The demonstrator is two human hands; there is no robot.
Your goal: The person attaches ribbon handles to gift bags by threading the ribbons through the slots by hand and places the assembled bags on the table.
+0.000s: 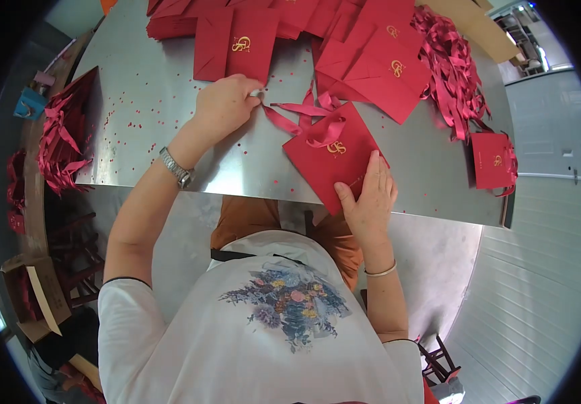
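A red paper gift bag (pixel 317 168) with a gold monogram lies tilted at the table's front edge. Its pink-red ribbon (pixel 281 122) loops over the upper part, and one end runs to my left hand (pixel 226 104). That hand is closed, its fingertips pinching the ribbon end; something whitish shows at a fingertip. My right hand (pixel 369 202) rests on the bag's lower right part, fingers stretched out flat and thumb apart. Just beyond my left hand is a flat red bag (pixel 253 44), and more red bags (pixel 391 77) lie fanned beyond the ribboned one.
The metal table (pixel 223 161) carries small red paper dots. A heap of ribbons (pixel 448 67) lies at the back right, near a small finished bag (pixel 495 161). Ribboned bags (pixel 61 145) stand at the left edge. An open cardboard box (pixel 47 296) is lower left.
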